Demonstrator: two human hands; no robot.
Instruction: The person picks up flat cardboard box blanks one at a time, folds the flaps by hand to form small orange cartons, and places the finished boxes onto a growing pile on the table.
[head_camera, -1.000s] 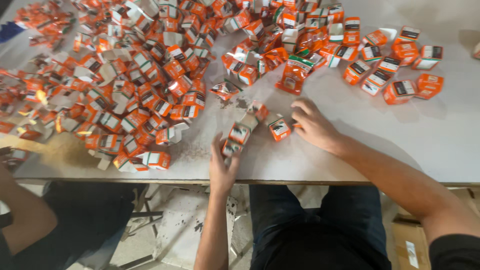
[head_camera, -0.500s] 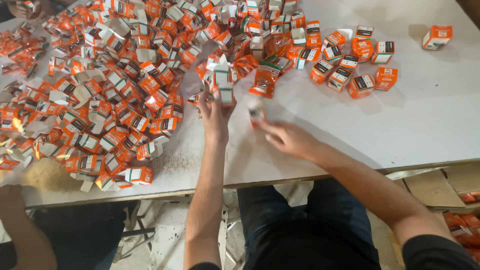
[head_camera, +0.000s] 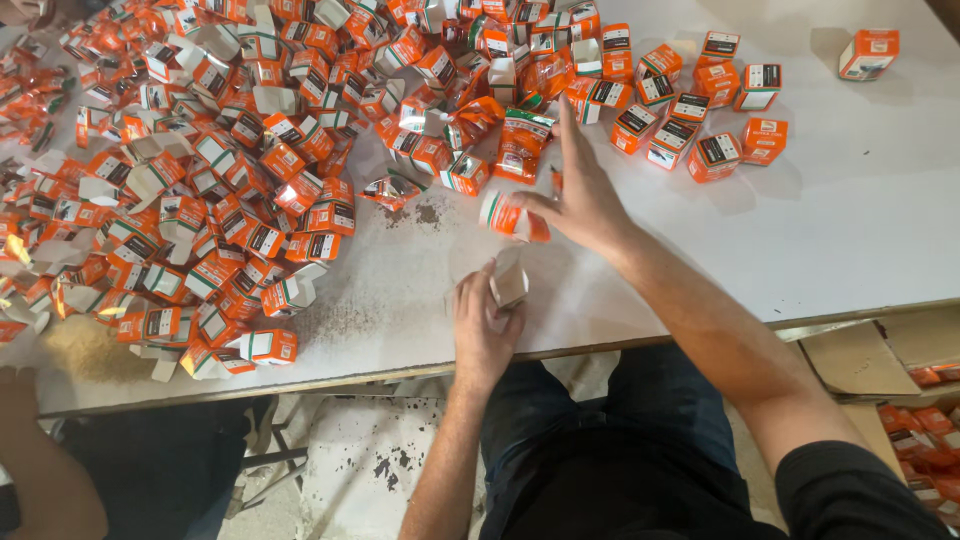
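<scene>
Nearest to us, our left hand rests at the near edge of the white table, fingers curled around a small open carton held upright with its mouth facing away, apparently steadied there so something can go in. Just beyond it, our right hand reaches forward, thumb and forefinger pinching a small orange-and-white packet clear of the surface while the remaining fingers stay spread; packet and carton are near each other but not touching. Farther out lies a green-and-orange pouch among loose wrappers, and to the right a loose row of closed orange boxes stands apart from the rest, which reads as a sorted group. Left of centre, a dense heap of flattened and half-folded orange cartons covers the tabletop. The surface shows dark specks and a patch of sawdust-like grit near the left edge. Another person's arm enters at lower left; cardboard boxes sit on the floor to our right.
</scene>
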